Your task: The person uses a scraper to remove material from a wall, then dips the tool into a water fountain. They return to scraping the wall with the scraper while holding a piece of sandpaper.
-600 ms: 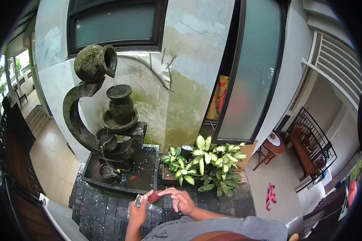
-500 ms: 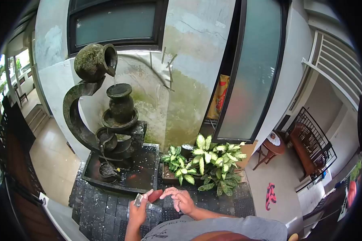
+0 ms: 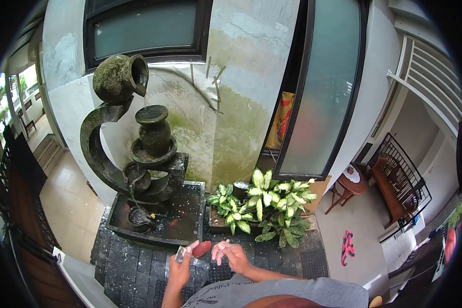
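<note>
the left hand has its grip clamped on a reddish-brown piece, with a clear, shiny thing also held there; the right hand is just beside, fingers bent, though i cannot tell whether its fingertips meet. the piece sits out at the left fingertips, so a loosened pinch or a knock from the right could drop it onto the dark tiles or, further out, into the fountain basin, where it would likely be soaked
</note>
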`<state>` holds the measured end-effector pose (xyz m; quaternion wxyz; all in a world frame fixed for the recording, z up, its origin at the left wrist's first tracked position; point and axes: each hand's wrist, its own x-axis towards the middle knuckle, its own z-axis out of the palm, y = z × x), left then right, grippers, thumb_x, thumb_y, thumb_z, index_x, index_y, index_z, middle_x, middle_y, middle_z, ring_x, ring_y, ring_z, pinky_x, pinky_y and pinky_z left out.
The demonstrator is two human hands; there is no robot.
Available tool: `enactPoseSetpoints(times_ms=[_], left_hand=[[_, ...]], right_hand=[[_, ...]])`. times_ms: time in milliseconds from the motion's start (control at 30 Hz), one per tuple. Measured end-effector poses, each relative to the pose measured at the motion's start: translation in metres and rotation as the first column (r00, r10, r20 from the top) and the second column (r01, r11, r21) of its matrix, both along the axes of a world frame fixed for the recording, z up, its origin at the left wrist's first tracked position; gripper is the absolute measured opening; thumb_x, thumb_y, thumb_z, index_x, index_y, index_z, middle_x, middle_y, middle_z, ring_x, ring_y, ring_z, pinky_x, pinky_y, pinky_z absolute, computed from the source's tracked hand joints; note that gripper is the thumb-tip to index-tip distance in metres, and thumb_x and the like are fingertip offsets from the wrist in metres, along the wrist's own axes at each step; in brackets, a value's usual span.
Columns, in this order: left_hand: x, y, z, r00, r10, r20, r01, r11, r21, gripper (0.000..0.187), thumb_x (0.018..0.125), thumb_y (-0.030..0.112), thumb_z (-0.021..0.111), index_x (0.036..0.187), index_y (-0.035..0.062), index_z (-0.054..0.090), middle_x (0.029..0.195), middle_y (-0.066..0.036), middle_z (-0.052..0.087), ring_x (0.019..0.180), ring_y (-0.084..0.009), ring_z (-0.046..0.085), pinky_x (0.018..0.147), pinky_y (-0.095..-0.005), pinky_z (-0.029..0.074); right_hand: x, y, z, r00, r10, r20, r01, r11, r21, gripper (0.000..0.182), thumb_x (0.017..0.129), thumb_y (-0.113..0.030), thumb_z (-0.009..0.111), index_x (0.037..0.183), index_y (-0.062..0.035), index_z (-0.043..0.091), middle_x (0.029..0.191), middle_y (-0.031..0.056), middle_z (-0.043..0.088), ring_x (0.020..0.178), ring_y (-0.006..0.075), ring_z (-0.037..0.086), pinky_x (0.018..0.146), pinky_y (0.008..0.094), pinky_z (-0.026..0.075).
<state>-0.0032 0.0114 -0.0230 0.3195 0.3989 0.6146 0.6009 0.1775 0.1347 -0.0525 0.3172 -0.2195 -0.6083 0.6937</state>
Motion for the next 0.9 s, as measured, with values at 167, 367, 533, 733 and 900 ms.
enactPoseSetpoints(times_ms=[167, 367, 533, 733, 900], left_hand=[[0.0, 0.007, -0.004, 0.991, 0.011, 0.137, -0.004, 0.999, -0.05, 0.039, 0.112, 0.025, 0.05, 0.128, -0.0022, 0.073, 0.114, -0.012, 0.077, 0.103, -0.0151, 0.069, 0.096, -0.0324, 0.052], [0.003, 0.011, 0.003, 0.992, 0.067, 0.104, -0.063, 0.997, -0.039, 0.039, 0.112, 0.026, 0.05, 0.127, -0.0026, 0.074, 0.115, -0.013, 0.077, 0.105, -0.018, 0.069, 0.098, -0.0335, 0.051], [0.001, 0.014, -0.01, 0.984, 0.047, 0.172, -0.047, 0.999, -0.005, 0.039, 0.112, 0.025, 0.05, 0.125, -0.0031, 0.074, 0.117, -0.013, 0.076, 0.106, -0.0189, 0.069, 0.099, -0.0339, 0.051], [0.001, 0.01, -0.007, 0.976, 0.029, 0.214, -0.025, 0.999, -0.026, 0.038, 0.112, 0.023, 0.05, 0.126, -0.0034, 0.073, 0.118, -0.013, 0.076, 0.107, -0.0182, 0.07, 0.098, -0.0338, 0.052], [-0.003, 0.009, -0.018, 0.978, 0.038, 0.205, -0.037, 0.999, -0.009, 0.039, 0.112, 0.024, 0.05, 0.126, -0.0034, 0.073, 0.116, -0.014, 0.077, 0.106, -0.018, 0.07, 0.097, -0.0337, 0.053]], right_hand=[[0.001, -0.007, 0.017, 0.989, -0.039, 0.142, -0.046, 0.838, 0.544, 0.027, 0.101, -0.019, 0.066, 0.082, -0.0015, 0.074, 0.1, 0.0105, 0.076, 0.104, 0.0263, 0.07, 0.097, 0.0405, 0.05], [0.002, -0.007, 0.018, 0.988, -0.086, 0.126, -0.002, 0.818, 0.575, 0.013, 0.093, -0.014, 0.078, 0.086, -0.0036, 0.075, 0.102, 0.0096, 0.076, 0.102, 0.0258, 0.071, 0.095, 0.0388, 0.053], [-0.002, -0.003, 0.02, 0.993, -0.057, 0.108, -0.015, 0.825, 0.565, 0.012, 0.089, -0.013, 0.083, 0.091, -0.004, 0.075, 0.108, 0.0093, 0.075, 0.105, 0.0255, 0.07, 0.098, 0.039, 0.052], [-0.006, -0.004, 0.032, 0.993, -0.09, 0.082, 0.028, 0.824, 0.566, 0.014, 0.084, -0.009, 0.085, 0.086, -0.0042, 0.072, 0.133, 0.0144, 0.066, 0.124, 0.0287, 0.06, 0.107, 0.0422, 0.046], [-0.008, -0.001, 0.038, 0.998, 0.04, 0.041, -0.057, 0.767, 0.64, 0.018, 0.082, -0.006, 0.083, 0.078, -0.0046, 0.066, 0.135, 0.0152, 0.067, 0.127, 0.0289, 0.059, 0.11, 0.0463, 0.044]])
